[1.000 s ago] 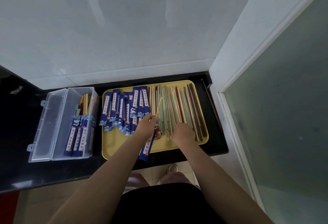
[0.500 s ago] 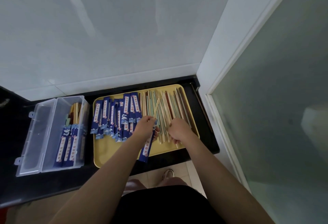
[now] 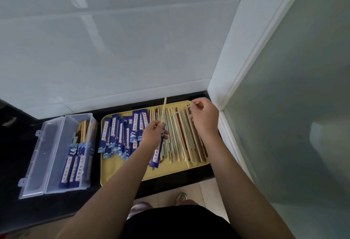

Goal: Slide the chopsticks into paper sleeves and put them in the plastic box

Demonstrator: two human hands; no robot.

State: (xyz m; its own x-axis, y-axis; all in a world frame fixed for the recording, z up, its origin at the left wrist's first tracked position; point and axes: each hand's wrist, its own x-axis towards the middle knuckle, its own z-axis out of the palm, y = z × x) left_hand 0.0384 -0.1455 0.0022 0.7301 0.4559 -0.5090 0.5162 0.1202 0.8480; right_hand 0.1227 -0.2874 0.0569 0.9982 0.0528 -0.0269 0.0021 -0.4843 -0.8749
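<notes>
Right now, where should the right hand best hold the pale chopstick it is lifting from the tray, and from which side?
Probably the far end, from above. The right hand already pinches the pale chopstick there, its other end slanting down toward the loose pile on the tray, where neighbours crowd it. That leaves this lower end free for the sleeve in the left hand.

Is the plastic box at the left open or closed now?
Open. The plastic box has its clear lid swung out flat to the left, and sleeved chopsticks lie uncovered inside it.
</notes>
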